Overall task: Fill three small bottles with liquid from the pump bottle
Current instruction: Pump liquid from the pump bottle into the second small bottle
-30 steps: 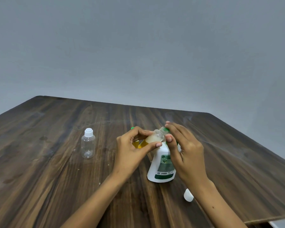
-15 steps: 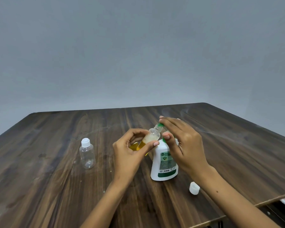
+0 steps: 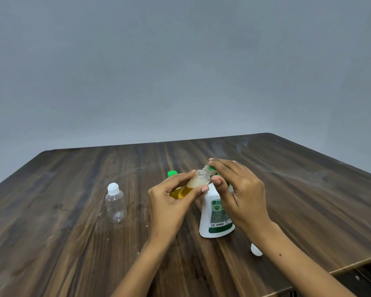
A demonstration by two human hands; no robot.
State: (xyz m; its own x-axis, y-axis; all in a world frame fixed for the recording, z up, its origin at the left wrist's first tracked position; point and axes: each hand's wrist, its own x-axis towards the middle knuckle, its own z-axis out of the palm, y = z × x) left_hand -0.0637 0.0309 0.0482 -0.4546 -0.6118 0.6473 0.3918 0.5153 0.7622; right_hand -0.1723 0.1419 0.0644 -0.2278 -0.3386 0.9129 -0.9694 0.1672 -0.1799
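The white pump bottle [image 3: 215, 213] with a green label stands near the table's middle. My right hand [image 3: 238, 189] lies over its green pump head, fingers flat on top, thumb below the nozzle [image 3: 211, 168]. My left hand [image 3: 169, 202] grips a small clear bottle [image 3: 198, 181], tilted, its open neck at the nozzle. It holds yellow liquid with foam on top. Behind my left hand stands a second small bottle with a green cap [image 3: 172, 173] and yellow liquid inside, mostly hidden. To the left an empty clear bottle [image 3: 115, 203] with a white cap stands upright.
A loose white cap [image 3: 256, 250] lies on the dark wooden table [image 3: 73, 243], just right of the pump bottle and partly behind my right forearm. The table's near right edge runs close to my right arm. A grey wall stands behind.
The view has swung, so the table appears turned. Both hands stay at the pump bottle, the small bottle's neck still at the nozzle.
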